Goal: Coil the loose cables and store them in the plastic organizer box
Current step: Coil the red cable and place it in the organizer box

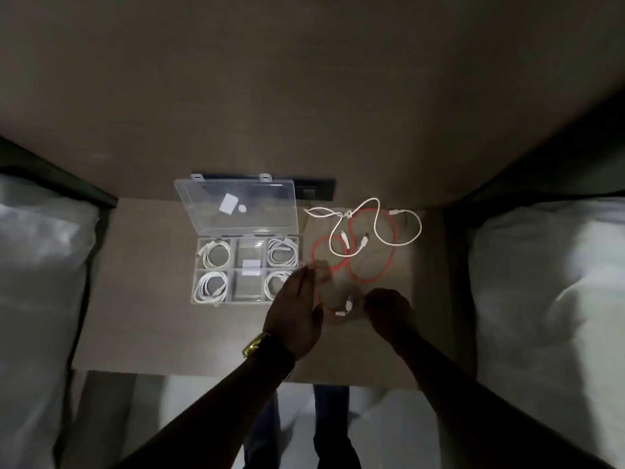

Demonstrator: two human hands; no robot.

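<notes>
A clear plastic organizer box (248,301) lies open on the small table, its lid (236,208) tilted back. Coiled white cables (216,255) fill its four corner compartments; the two middle ones hold only a white label. To its right a loose red cable (372,265) sprawls in loops, tangled with a white cable (399,238). My left hand (297,313) hovers flat with fingers apart over the box's near right corner and the red cable's left loop. My right hand (389,309) is curled beside the red cable's white plugs (345,308); whether it grips them is unclear.
The brown table (152,316) stands between two beds with white bedding (40,265) left and right (548,282). A dark socket panel (314,189) sits on the wall behind the box. A gold watch is on my left wrist. The scene is dim.
</notes>
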